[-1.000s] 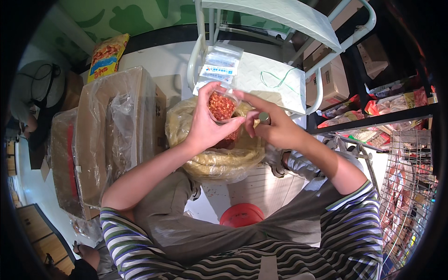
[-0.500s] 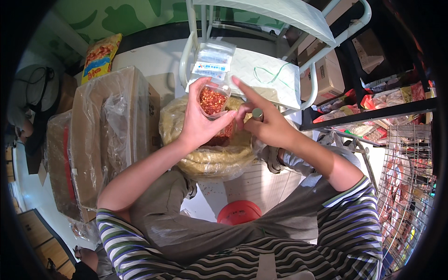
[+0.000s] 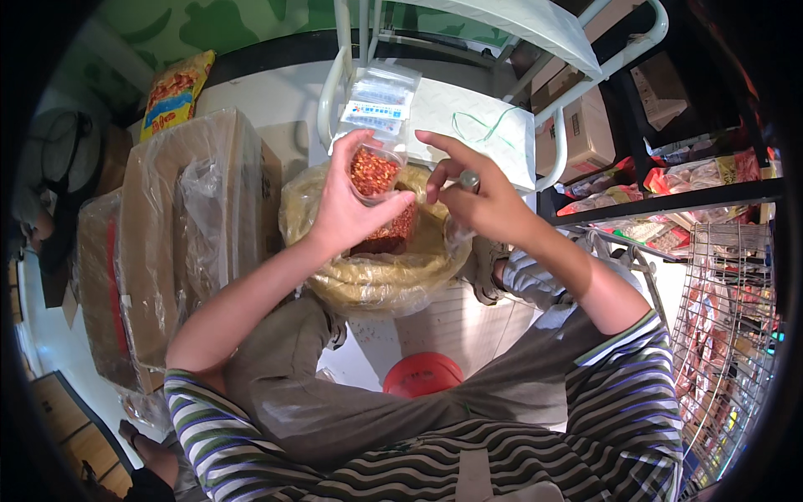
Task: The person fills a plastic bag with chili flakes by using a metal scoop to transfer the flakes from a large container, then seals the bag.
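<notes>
My left hand [image 3: 341, 209] is closed round a small clear plastic bag [image 3: 374, 172] of red chilli flakes, thumb on its near side and fingers on the far side. My right hand [image 3: 493, 207] sits just to the right of the bag, apart from it. Its lower fingers wrap a tool with a rounded metal handle end [image 3: 469, 179], while the index finger points out toward the bag. The tool's working end is mostly hidden. Below both hands stands a wide round container lined with yellowish plastic [image 3: 360, 289]; more chilli flakes [image 3: 389, 236] lie inside it.
A white step stand [image 3: 493, 151] beyond holds a stack of clear bags [image 3: 378, 105] and green string [image 3: 485, 125]. Plastic-wrapped cartons [image 3: 150, 243] are at left, with a yellow packet [image 3: 177, 92] behind. A red tub [image 3: 424, 374] is between my legs; a wire basket [image 3: 723, 335] is at right.
Both hands and the bag have shifted slightly in the picture, up and left. The right index finger reaches less far over the bag, and more flakes show in the container.
</notes>
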`<state>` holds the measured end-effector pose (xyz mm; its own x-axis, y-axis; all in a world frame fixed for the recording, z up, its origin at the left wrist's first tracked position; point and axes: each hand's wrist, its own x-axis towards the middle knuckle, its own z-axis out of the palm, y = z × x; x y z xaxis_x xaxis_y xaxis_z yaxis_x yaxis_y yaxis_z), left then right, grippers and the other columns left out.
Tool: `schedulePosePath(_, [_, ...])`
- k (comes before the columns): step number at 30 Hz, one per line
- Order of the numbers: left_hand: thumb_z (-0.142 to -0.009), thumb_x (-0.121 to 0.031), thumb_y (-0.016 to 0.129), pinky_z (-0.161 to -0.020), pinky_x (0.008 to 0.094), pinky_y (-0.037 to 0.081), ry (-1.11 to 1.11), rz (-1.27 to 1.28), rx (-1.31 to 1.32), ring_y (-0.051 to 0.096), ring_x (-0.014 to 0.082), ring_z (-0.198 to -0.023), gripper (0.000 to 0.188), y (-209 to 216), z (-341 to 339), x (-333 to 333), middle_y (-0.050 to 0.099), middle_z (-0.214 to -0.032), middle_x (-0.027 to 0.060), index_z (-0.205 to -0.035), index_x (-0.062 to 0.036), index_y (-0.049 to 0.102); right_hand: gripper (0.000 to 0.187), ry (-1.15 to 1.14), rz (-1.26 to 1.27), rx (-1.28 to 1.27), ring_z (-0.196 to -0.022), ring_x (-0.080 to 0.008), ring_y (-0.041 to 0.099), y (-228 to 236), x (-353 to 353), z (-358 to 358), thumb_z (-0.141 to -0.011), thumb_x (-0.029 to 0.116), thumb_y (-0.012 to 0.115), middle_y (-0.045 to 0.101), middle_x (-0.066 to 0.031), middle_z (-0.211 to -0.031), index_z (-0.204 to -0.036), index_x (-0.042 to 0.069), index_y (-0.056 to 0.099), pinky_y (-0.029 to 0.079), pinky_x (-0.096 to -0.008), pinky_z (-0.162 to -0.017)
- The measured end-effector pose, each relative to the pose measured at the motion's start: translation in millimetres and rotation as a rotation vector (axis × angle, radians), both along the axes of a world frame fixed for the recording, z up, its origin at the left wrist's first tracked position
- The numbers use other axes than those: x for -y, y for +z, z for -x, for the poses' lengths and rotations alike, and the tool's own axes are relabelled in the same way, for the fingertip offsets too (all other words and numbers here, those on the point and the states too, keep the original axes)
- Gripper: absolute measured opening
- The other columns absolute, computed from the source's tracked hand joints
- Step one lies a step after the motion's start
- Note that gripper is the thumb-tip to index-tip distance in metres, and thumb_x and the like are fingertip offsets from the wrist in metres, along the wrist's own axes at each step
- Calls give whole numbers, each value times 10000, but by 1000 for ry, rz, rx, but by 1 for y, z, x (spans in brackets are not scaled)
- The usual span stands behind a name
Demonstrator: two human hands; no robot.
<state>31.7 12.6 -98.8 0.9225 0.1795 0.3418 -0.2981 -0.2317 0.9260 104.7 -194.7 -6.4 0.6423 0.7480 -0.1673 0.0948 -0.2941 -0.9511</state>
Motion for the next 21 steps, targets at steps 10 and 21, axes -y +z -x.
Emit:
schedulePosePath(10, [-805, -72, 813, -958, 298, 498, 137, -35, -136, 575, 148, -1101, 614, -24, 15, -55, 538, -1175, 69, -1283, -57, 428, 713, -206, 411, -47, -619, -160, 592, -78, 20, -65, -963, 637, 477, 633, -81, -640, -874, -13, 755, 494, -302, -634])
schedulePosePath(21, [-746, -174, 874, -1017, 358, 462, 228, -18, -180, 559, 240, -1163, 771, -45, 35, -73, 537, -1222, 156, -1345, -12, 416, 308, -894, 89, -886, -722, -220, 656, -276, -32, -30, -999, 292, 547, 675, -142, -815, -1095, 2, 587, 519, -337, -638])
